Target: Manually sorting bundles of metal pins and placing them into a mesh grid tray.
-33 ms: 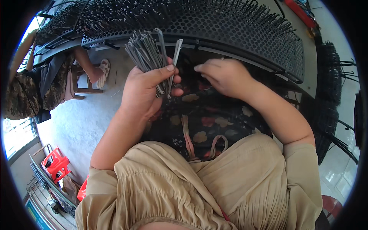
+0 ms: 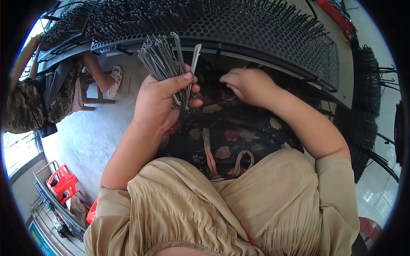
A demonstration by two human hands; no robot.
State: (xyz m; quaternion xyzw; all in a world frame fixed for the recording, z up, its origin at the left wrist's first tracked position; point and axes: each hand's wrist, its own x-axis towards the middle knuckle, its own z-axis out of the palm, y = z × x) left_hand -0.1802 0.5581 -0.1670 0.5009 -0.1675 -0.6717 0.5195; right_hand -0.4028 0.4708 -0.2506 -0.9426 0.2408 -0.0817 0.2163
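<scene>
My left hand [image 2: 164,91] is closed around a bundle of thin grey metal rods [image 2: 158,55], held upright above my lap. Many of their tops look bent or flattened. Two rods stand apart from the bundle on its right side, pinned by my thumb and fingers. The right one is a pale flat rod [image 2: 195,57], leaning outward. To the right of the bundle and apart from it, my right hand [image 2: 250,87] hovers with its fingers bent and drawn together. No rod sticks out of it. Under both hands, a dark flowered cloth [image 2: 222,123] covers my lap.
A black perforated metal tray [image 2: 265,47] runs along the far side, crowded with dark hooked rods [image 2: 162,17]. On the right hang dark bunches of rods [image 2: 365,94]. A seated person [image 2: 47,94] works at the far left. A red plastic chair [image 2: 64,183] stands lower left.
My right hand has shifted slightly right and down, away from the bundle. My left hand and the rods have moved only a touch to the left.
</scene>
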